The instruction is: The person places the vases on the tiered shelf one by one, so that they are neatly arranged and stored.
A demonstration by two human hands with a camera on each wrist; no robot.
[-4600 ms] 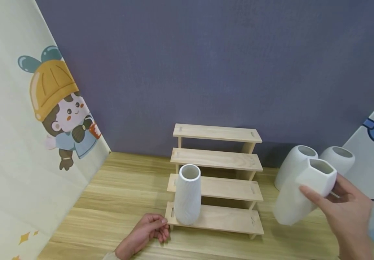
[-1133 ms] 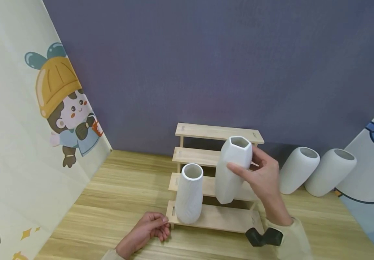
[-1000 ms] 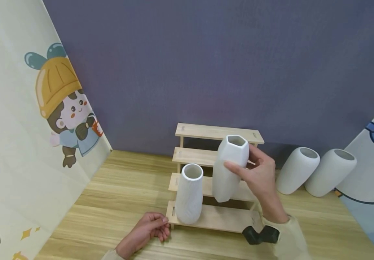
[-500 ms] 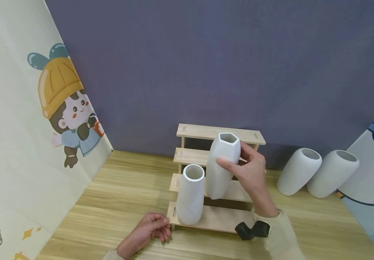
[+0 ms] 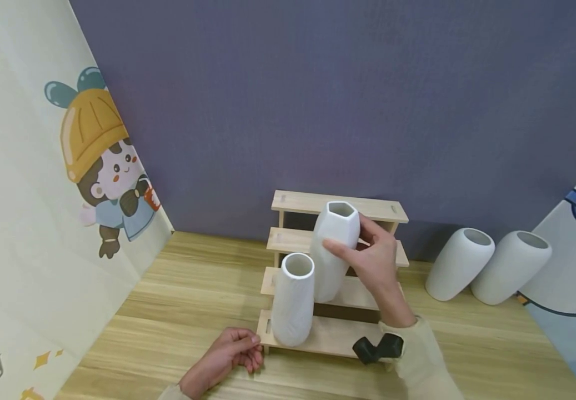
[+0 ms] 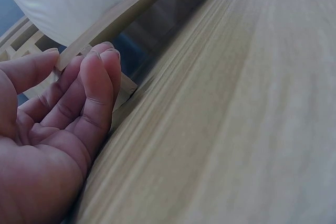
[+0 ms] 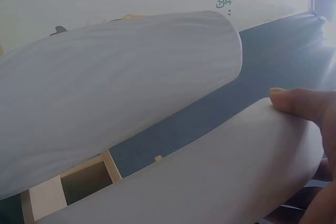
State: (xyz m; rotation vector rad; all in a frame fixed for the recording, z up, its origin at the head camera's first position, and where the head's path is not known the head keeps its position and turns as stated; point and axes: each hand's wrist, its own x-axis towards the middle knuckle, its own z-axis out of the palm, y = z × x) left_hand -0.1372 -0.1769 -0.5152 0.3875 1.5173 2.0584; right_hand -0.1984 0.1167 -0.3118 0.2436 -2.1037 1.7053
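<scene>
My right hand (image 5: 375, 258) grips a faceted white vase (image 5: 336, 236) near its top, thumb in front and fingers behind. Its base is at the second step from the bottom of a wooden tiered display stand (image 5: 352, 336); whether it touches that step I cannot tell. A textured white vase (image 5: 292, 303) with a round mouth stands upright at the left end of the lowest step, partly in front of the faceted one. At that step's front left corner, my left hand (image 5: 230, 353) pinches the board edge between thumb and fingers, closely seen in the left wrist view.
Two smooth white vases, a nearer one (image 5: 460, 266) and one farther right (image 5: 511, 269), stand on the wood-grain tabletop (image 5: 188, 289) right of the stand. A dark blue-grey backdrop (image 5: 248, 111) rises behind; printed panels flank both sides.
The right hand has carried the faceted vase from the right side to over the stand, and lately farther left beside the textured vase. The left hand stays at the stand's corner.
</scene>
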